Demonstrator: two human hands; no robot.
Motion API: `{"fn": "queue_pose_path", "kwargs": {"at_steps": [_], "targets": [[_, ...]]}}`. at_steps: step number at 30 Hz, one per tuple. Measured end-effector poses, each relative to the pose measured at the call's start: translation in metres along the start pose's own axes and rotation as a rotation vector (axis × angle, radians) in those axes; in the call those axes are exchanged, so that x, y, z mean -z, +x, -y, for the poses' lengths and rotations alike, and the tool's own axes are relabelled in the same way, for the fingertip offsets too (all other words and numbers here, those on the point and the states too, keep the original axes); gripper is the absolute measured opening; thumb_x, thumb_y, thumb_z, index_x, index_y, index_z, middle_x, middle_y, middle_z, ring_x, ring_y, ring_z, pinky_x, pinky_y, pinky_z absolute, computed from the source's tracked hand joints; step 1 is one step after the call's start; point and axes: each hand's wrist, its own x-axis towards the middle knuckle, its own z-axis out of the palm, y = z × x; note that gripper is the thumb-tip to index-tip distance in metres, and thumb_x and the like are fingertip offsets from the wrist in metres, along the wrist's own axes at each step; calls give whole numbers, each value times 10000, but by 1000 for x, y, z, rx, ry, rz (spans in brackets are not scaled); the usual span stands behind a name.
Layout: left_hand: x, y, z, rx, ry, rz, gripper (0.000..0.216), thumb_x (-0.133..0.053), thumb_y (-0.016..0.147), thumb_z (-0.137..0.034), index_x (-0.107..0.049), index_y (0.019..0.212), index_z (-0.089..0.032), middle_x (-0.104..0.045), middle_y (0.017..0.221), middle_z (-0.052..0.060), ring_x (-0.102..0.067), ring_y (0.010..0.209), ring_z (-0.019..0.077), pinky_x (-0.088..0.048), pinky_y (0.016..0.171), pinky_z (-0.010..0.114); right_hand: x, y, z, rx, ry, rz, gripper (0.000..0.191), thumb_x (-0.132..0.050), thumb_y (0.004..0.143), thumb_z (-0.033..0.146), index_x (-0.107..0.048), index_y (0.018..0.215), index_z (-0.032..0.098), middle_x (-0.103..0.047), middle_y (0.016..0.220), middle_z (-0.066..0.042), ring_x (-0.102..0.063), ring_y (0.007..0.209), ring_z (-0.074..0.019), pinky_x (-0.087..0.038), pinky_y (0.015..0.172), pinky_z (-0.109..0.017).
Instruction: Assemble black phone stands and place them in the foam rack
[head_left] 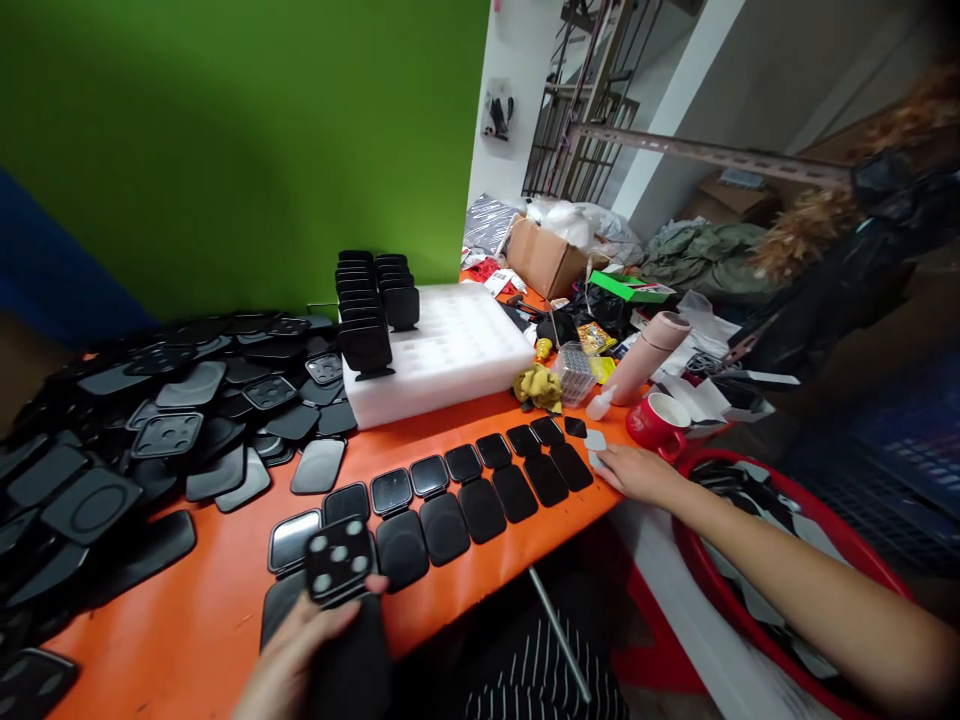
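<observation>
My left hand (pixel 289 650), closed, holds an unfolded black hinged case (pixel 341 555) at the front edge of the table. The case's upper flap shows several round grey dots. At the far right of the row, my right hand (pixel 637 474) pinches a small pale square sheet (pixel 595 440) between its fingers. Beside that sheet lies a small black square piece (pixel 575 427). Between my hands, several similar black cases (pixel 446 528) lie unfolded in a row, their smaller framed flaps (pixel 391 490) turned toward the back.
A heap of black cases (pixel 202 385) covers the table's left side. Folded cases stand upright in a white foam block (pixel 450 340) at the back. To the right are a pink bottle (pixel 651 355), a red mug (pixel 660 425) and a red tub (pixel 694 540) holding pale and dark pieces.
</observation>
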Motion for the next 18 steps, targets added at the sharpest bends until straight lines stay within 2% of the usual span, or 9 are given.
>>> {"fn": "queue_pose_path", "kwargs": {"at_steps": [2,4,6,7,8,10,12,15,18], "targets": [[-27,-6,8,52,-51,134,388,-710,546,-292,-664,910,-165,-696,886,51,-633,802,243,-492,601,249,1,-4,-1,-40,-25,-56,351,-333,869,353,-625,897,161,-615,902,-120,-568,879,-247,-412,771,-340],[-42,-8,16,76,-105,236,341,-697,598,-270,-655,915,-155,-682,942,61,-625,823,223,-491,631,242,1,-9,8,-143,31,-168,378,-289,875,347,-613,850,154,-612,861,-125,-568,866,-257,-413,754,-360],[-49,-6,23,82,-170,310,313,-669,659,-247,-626,955,-157,-658,1008,74,-620,832,211,-494,672,267,0,-15,32,-264,300,-260,354,-324,858,396,-591,839,164,-614,785,-99,-582,781,-238,-432,692,-343],[-51,-5,26,82,-201,342,312,-651,683,-233,-605,985,-166,-646,1033,79,-620,834,212,-496,687,289,-1,-18,51,-299,521,-258,335,-361,841,427,-577,847,171,-612,737,-74,-585,715,-215,-441,647,-321],[-53,-4,28,78,-227,369,315,-635,701,-221,-582,1007,-175,-639,1044,82,-620,834,216,-497,695,311,-2,-22,75,-297,767,-197,341,-373,832,456,-559,859,171,-595,663,-46,-574,627,-190,-445,589,-300],[-55,-2,31,60,-255,412,324,-614,714,-196,-546,1031,-187,-639,1029,84,-623,833,221,-494,711,334,-3,-28,127,-214,1165,-28,320,-448,798,473,-527,859,169,-573,618,-13,-553,557,-155,-449,560,-279],[-56,-2,32,44,-257,437,341,-614,703,-178,-525,1032,-187,-648,982,82,-625,832,223,-488,729,337,1,-31,177,-90,1358,51,286,-498,785,448,-524,840,168,-555,613,7,-532,552,-128,-444,566,-257],[-57,-5,31,20,-246,433,378,-621,676,-166,-509,1036,-186,-648,948,73,-625,844,224,-480,733,318,11,-29,228,110,1409,100,224,-515,798,391,-539,774,169,-553,685,4,-535,627,-117,-440,613,-243],[-56,-10,31,29,-255,421,434,-615,657,-156,-484,1069,-189,-643,919,65,-629,830,227,-477,686,298,19,-23,246,225,1314,162,211,-498,814,364,-531,726,175,-553,732,-1,-544,649,-120,-443,622,-247]]}}
